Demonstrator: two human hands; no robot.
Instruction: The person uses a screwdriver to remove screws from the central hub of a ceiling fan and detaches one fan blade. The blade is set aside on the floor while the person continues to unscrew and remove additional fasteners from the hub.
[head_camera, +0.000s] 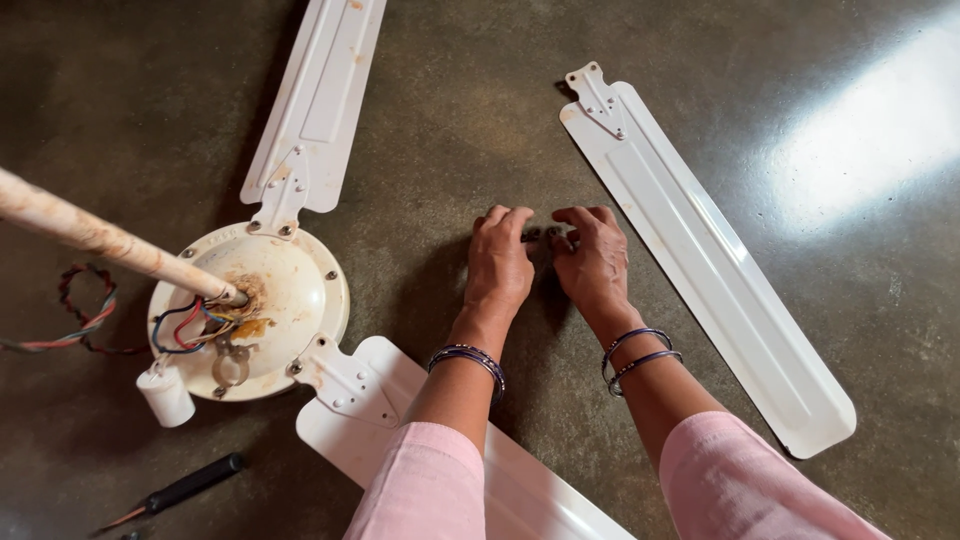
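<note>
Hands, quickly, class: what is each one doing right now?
Left hand: palm down, fingertips on small dark parts on the floor.
Right hand: fingers curled onto them; grip cannot be told.

Small dark screws (545, 237) on floor

Small dark parts (545, 237) half-hidden under fingers (520, 222)

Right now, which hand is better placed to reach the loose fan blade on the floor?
The right hand: the detached blade lies just beside it on the floor, while the left hand sits farther off, nearer the fan motor.
</note>
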